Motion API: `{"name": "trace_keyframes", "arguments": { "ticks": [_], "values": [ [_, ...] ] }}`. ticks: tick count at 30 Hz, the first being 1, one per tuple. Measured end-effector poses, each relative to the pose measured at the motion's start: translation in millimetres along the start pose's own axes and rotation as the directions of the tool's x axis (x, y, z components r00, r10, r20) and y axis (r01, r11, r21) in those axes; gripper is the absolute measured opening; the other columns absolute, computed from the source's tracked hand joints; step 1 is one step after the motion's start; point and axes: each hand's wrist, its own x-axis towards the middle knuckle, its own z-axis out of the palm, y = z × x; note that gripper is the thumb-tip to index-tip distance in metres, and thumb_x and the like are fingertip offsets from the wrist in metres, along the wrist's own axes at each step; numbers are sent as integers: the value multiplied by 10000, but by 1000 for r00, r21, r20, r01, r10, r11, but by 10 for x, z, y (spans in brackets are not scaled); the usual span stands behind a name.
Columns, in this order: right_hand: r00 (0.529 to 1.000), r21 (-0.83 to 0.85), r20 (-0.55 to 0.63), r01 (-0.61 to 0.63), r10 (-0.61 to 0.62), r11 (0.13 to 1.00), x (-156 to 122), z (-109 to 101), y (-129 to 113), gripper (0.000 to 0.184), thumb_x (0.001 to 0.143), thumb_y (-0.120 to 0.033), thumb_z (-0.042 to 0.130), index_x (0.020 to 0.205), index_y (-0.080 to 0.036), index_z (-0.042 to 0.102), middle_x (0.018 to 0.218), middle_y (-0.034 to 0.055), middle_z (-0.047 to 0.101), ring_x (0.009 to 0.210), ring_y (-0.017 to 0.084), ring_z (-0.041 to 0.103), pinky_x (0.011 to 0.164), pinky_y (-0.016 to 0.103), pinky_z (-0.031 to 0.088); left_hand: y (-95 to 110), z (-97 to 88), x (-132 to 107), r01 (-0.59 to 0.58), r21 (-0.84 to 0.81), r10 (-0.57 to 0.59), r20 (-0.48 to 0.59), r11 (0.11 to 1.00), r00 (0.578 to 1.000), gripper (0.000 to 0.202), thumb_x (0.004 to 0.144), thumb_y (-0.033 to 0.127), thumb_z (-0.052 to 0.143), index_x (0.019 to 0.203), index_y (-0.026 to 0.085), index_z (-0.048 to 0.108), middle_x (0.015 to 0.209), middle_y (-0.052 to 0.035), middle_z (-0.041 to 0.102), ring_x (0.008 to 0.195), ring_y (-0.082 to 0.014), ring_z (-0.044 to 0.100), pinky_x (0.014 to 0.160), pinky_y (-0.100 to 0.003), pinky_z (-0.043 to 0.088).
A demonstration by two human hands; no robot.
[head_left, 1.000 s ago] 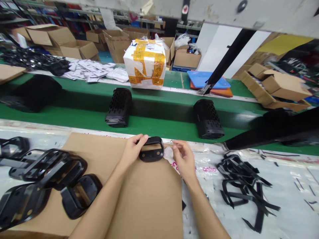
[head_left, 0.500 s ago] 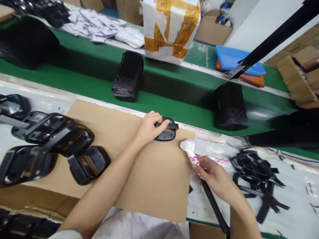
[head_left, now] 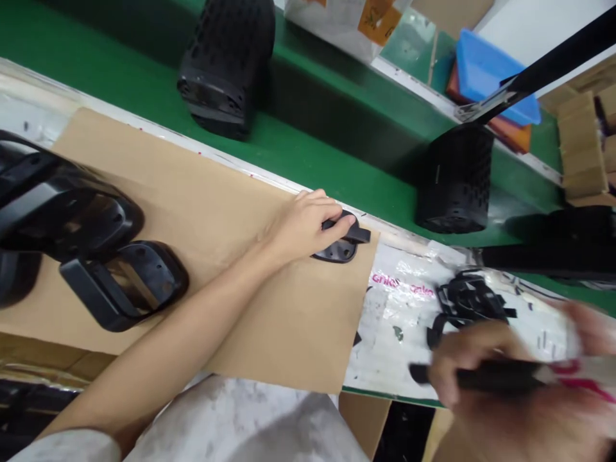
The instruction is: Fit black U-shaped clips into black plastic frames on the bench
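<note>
My left hand (head_left: 315, 224) is closed over a small black plastic oval part (head_left: 341, 250) with a raised bar, holding it down on a brown cardboard sheet (head_left: 283, 308). Its fingers cover the part's left side. At the lower right, my right hand (head_left: 486, 366) is smeared by motion. The fingers wrap round a black-handled tool (head_left: 498, 375), whose other end is wrapped in white plastic with pink print (head_left: 584, 378). Blur hides the exact shape of that end. Several black plastic frames with bars (head_left: 128, 282) lie on the left of the cardboard.
Black straps (head_left: 469, 295) lie in a pile on the white tabletop (head_left: 392, 346). Beyond the table edge runs a green belt (head_left: 308, 151) bearing black perforated cylinders (head_left: 226, 64). A blue tray (head_left: 495, 74) and a dark slanted post (head_left: 548, 70) stand at the far right.
My right hand has swung right and closer with the tool, which has turned nearly level. My left hand stays on the oval part. The view has shifted closer and tilted.
</note>
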Motion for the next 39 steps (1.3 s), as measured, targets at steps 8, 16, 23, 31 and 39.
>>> {"name": "trace_keyframes", "arguments": {
  "ticks": [8, 16, 23, 31, 39],
  "values": [
    [973, 12, 50, -227, 227, 974, -101, 201, 69, 326, 1101, -428, 570, 1291, -216, 730, 711, -13, 563, 418, 73, 392, 366, 207, 258, -8, 16, -9, -33, 48, 32, 24, 998, 999, 447, 1090, 341, 445, 661, 217, 471, 671, -13, 579, 793, -208, 517, 800, -387, 374],
    [949, -156, 191, -221, 249, 963, -57, 352, 185, 453, 1118, -540, 496, 1309, -189, 711, 586, -54, 501, 400, 95, 401, 370, 217, 324, 5, 21, -15, -18, 87, 13, 51, 996, 999, 459, 1104, 293, 397, 683, 210, 561, 694, -33, 613, 858, -234, 547, 849, -411, 394],
    [956, -196, 148, -223, 253, 955, -157, 254, 124, 358, 1117, -471, 543, 1320, -222, 701, 660, -47, 510, 463, 86, 403, 408, 214, 290, 19, 28, -18, -11, 90, 8, 39, 996, 999, 470, 1108, 271, 380, 653, 215, 485, 691, -32, 604, 842, -232, 534, 853, -421, 399],
    [868, -257, 219, -390, 446, 884, -7, 257, 174, 475, 1089, -579, 548, 1318, -193, 703, 625, -60, 482, 428, 79, 361, 391, 210, 303, 26, 37, -16, 6, 81, -9, 34, 997, 999, 466, 1098, 267, 397, 640, 219, 465, 694, -38, 602, 864, -240, 542, 870, -435, 410],
    [970, -202, 24, -233, 242, 951, -28, 206, 124, 395, 1101, -531, 543, 1213, -200, 726, 645, -42, 520, 432, 86, 393, 399, 224, 290, 18, 52, -25, 12, 64, -14, 18, 998, 1000, 482, 1097, 275, 374, 622, 220, 439, 676, -35, 583, 846, -234, 532, 868, -434, 419]
  ]
}}
